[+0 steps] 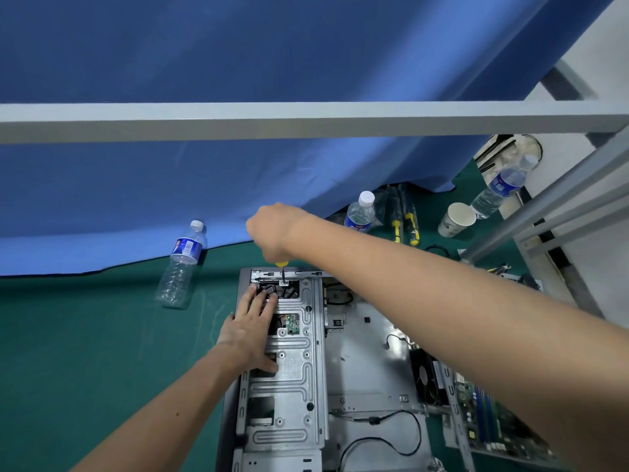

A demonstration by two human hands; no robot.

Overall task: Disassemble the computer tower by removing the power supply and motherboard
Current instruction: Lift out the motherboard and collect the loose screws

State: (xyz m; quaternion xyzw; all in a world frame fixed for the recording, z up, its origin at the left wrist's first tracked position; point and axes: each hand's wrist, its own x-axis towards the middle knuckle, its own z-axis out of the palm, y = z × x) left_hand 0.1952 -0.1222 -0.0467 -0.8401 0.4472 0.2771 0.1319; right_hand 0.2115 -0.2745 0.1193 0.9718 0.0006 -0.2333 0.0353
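Right hand grips screwdriver upright on case screw; left hand flat, steadying. Keep tip seated, press down.

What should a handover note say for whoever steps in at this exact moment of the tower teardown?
Right hand grips a yellow-handled screwdriver, tip on a screw at the far edge of the metal bracket.
Left hand lies flat on that bracket, bracing it.
The case lies open on the green mat; a circuit board lies out beside it on the right.
Left: finish this screw, lift the bracket, and check for the power supply, which I cannot identify here.
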